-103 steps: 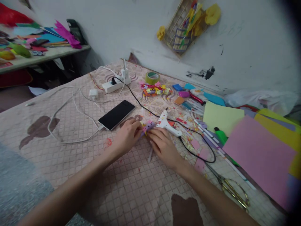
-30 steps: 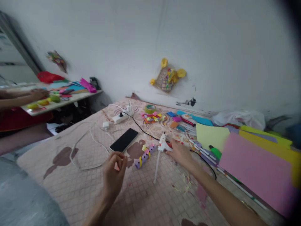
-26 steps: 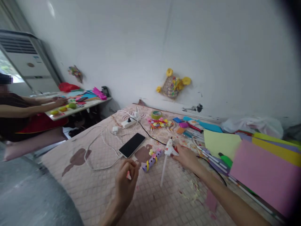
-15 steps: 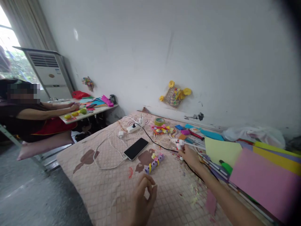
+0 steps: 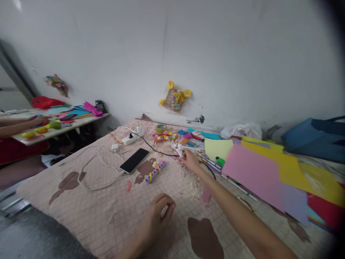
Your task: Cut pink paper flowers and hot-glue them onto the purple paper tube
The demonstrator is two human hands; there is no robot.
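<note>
My right hand reaches out across the table with its fingers closed on the handle of a white hot glue gun, which has a black cord. The gun rests at the edge of the craft pile. My left hand is held low over the near tabletop, thumb and fingers curled together in a pinch; whatever they hold, if anything, is too small to make out. Between the hands and the phone lies a purple paper roll with dark dots, yellow bands and small flowers. A pink paper strip lies beneath my right forearm.
A black-screened phone is on a white cable, near a white power strip. Coloured paper sheets cover the right side. Behind are a tape roll, small paper flowers and a blue bag. Another person's arms rest at a side table.
My view has swung right, bringing the blue bag and more paper sheets in. My right hand stays on the glue gun; my left hand remains curled near the paper roll.
</note>
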